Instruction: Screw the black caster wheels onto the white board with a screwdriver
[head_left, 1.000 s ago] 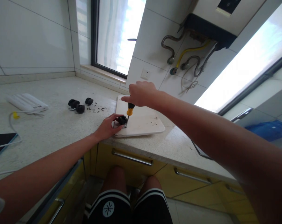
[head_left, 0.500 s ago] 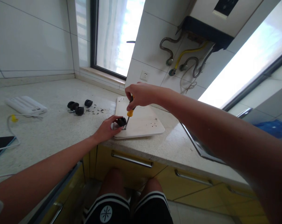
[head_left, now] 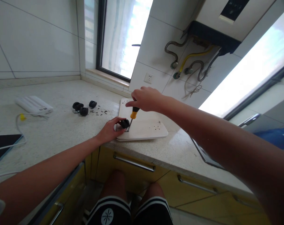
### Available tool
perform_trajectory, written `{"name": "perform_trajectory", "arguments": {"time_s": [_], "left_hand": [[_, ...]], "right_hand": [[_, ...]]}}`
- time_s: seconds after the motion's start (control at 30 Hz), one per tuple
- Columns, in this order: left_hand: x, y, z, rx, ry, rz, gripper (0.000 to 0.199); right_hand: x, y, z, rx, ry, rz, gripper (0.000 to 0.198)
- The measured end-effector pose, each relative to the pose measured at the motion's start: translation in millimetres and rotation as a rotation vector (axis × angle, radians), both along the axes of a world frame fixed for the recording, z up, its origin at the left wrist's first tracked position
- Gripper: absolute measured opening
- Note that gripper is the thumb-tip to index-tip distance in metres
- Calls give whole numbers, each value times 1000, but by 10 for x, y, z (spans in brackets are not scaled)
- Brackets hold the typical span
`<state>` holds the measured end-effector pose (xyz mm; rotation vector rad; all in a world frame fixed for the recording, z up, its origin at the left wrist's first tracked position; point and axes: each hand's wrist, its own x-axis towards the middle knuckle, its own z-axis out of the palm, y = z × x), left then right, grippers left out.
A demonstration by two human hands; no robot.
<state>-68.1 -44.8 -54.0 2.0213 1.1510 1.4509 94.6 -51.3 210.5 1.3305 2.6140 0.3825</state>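
A black caster wheel [head_left: 125,123] with a metal mounting plate sits at the near left corner of a white board [head_left: 146,128]. My left hand [head_left: 111,129] grips the caster with thumb and fingers and presses it onto the board. My right hand [head_left: 145,98] is closed around a screwdriver [head_left: 133,115] with a yellow and black handle. The screwdriver slants slightly, its tip down at the caster's plate; the screw under it is too small to make out. Small holes show at other corners of the board.
Left of the board lie several loose black casters [head_left: 83,111] and scattered small screws [head_left: 101,114]. Farther left are a white power bank [head_left: 34,105] with a cable and a dark flat device [head_left: 6,147]. A sink edge [head_left: 204,157] is at the right. Drawer handles [head_left: 134,162] run below the counter.
My right hand has shifted its grip on the screwdriver handle, with the thumb now stretched out to the left. The whole view has shifted slightly. The caster stays in its place under my left hand.
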Motion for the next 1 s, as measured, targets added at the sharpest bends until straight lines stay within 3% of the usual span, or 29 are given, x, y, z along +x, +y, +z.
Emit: {"name": "perform_trajectory", "arguments": {"time_s": [0.07,0.23,0.3,0.4,0.57,0.73,0.9,1.0], "left_hand": [[-6,1,4,-1,-2,1,51],[-7,-7,11,-6,-15,-14,50],[-7,-12,12,-7,-15,-17,50],[-7,-13,9,-5,-17,-9,50],[-5,-3,0,-2,-31,-14,52],[-4,-12,4,4,-28,-8,50],[-2,-7,0,28,-15,-9,49],[-2,-2,-7,35,-25,-17,48]], "right_hand": [[-12,5,-26,33,3,-42,62],[-46,-16,43,-102,-57,36,52],[-63,-35,46,-56,-46,16,50],[-86,-55,36,31,-34,-58,65],[-103,-68,101,-79,-110,26,52],[-133,-85,38,72,-46,-42,65],[-170,-82,84,-55,-137,-2,55],[-206,-80,105,-31,-110,-20,59]]}}
